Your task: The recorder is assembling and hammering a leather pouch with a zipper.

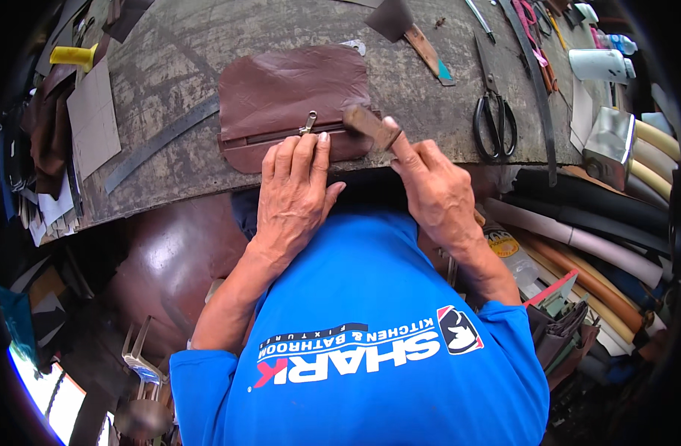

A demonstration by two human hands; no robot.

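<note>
A brown leather piece (288, 82) lies at the table's near edge, with a zipper (273, 135) set across its lower part. The metal zipper pull (309, 121) points away from me. My left hand (292, 189) rests on the near strip of leather, fingers laid flat just below the pull and thumb apart. In my right hand (437, 189) is a hammer (371, 126), its worn head blurred over the zipper's right end. My right index finger stretches along it toward the head. Whether the head touches the leather I cannot tell.
Black-handled scissors (493, 119) lie to the right, beside a long dark strip (535, 82). A wooden-handled tool (426, 53) sits farther back. Another dark strip (162, 141) and cardboard (95, 119) are at left. Rolled materials (578, 241) stack below the table's right side.
</note>
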